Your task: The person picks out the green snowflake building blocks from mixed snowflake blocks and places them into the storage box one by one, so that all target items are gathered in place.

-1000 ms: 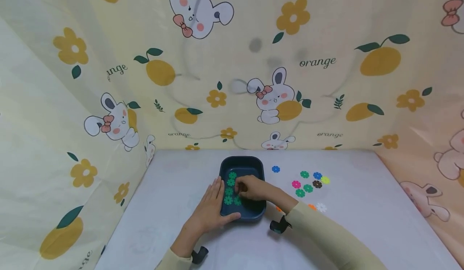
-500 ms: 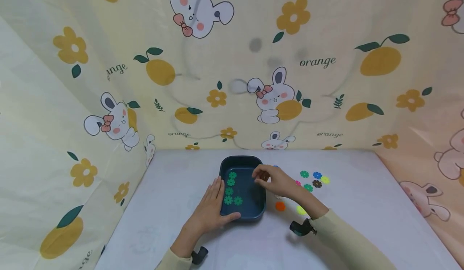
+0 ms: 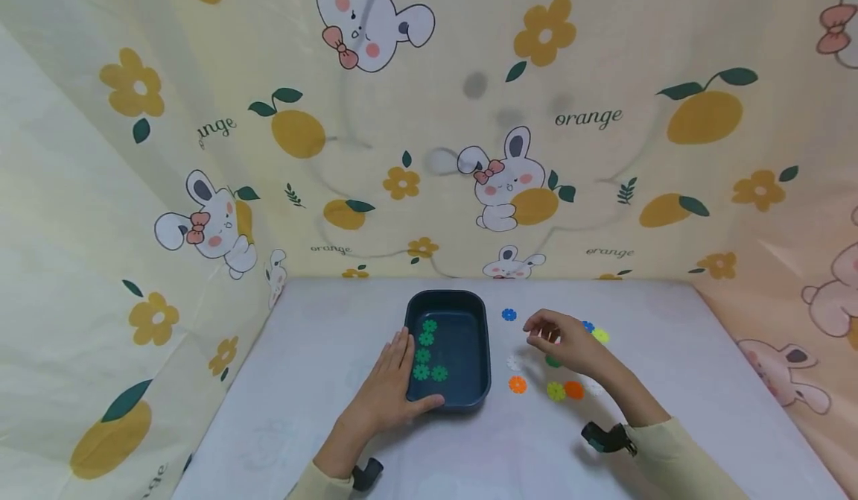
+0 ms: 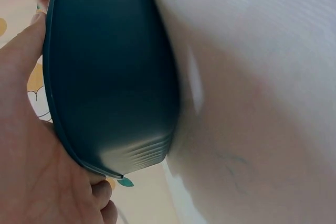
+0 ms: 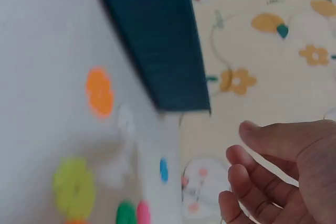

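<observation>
A dark blue tray (image 3: 488, 358) stands on the table with several green flower-shaped discs (image 3: 422, 355) lying along its left side. Against the tray's left rim rests my left hand (image 3: 387, 384), fingers fairly straight and thumb along the near rim. In the left wrist view, the thumb (image 4: 29, 43) touches the rim. My right hand (image 3: 566, 343) hovers over the loose discs right of the tray. Its fingers are loosely bent, with a gap between thumb and fingertips and nothing held, as the right wrist view shows.
Right of the tray lie a blue disc (image 3: 509, 314), an orange disc (image 3: 518, 384), a yellow-green disc (image 3: 555, 391) and another orange one (image 3: 573, 390). The right hand partly covers others, including a green disc (image 3: 553, 361). A patterned curtain (image 3: 429, 112) encloses the table.
My right hand has left the tray's inside and moved right over the loose discs. One green disc beneath that hand earlier now shows fully. My left hand has stayed at the tray.
</observation>
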A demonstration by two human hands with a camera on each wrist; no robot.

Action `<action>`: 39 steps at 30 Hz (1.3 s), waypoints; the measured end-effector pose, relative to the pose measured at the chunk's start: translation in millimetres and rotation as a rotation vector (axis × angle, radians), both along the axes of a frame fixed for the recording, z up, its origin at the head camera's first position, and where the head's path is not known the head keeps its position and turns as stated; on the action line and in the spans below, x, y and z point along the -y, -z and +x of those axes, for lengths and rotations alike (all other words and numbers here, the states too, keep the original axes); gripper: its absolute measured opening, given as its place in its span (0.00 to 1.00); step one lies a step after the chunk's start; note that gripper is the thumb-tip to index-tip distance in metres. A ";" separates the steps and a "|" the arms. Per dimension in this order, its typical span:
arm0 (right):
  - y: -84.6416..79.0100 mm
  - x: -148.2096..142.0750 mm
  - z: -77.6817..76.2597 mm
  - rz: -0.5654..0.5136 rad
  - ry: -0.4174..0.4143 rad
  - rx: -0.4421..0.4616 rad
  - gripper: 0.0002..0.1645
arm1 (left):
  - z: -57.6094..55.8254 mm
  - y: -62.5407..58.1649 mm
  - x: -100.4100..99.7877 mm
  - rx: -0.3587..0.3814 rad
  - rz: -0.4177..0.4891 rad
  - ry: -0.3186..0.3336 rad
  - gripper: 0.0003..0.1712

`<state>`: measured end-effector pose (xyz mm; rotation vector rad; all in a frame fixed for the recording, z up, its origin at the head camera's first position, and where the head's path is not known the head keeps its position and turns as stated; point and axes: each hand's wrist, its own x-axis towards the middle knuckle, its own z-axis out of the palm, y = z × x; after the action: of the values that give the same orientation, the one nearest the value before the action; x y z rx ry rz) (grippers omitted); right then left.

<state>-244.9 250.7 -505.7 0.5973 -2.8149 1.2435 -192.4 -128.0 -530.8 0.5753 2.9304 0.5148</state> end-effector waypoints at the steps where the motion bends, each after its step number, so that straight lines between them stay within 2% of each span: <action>1: 2.0 -5.4 1.1 0.000 0.007 0.015 0.07 | 0.1 -0.3 0.0 0.001 0.000 0.001 0.73; 8: 15.2 -31.3 6.4 0.078 0.066 0.087 0.10 | 1.3 -2.6 0.4 0.001 0.008 0.006 0.73; 13: 29.2 -39.0 7.6 0.125 0.127 0.183 0.15 | 0.6 -2.7 0.3 -0.005 0.006 0.003 0.73; 19: 38.5 -41.0 7.3 0.145 0.198 0.248 0.22 | -0.5 -1.8 -0.7 -0.006 0.000 0.006 0.72; 23: 42.4 -41.6 7.0 0.143 0.216 0.283 0.22 | 0.7 -3.3 -0.8 0.003 0.007 0.006 0.73; 30: 48.1 -41.1 3.9 0.128 0.197 0.285 0.21 | 0.9 -3.5 1.6 -0.008 0.003 -0.002 0.73; 33: 50.9 -40.6 3.4 0.115 0.220 0.314 0.22 | 0.4 -1.8 2.0 -0.005 0.004 0.000 0.73; 39: 49.5 -38.3 2.6 0.103 0.219 0.324 0.23 | -0.2 -1.1 2.2 0.004 0.013 0.004 0.73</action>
<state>-242.3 289.0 -555.2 0.0857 -3.1104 1.2598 -192.6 -130.1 -529.6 0.5816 2.9238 0.5341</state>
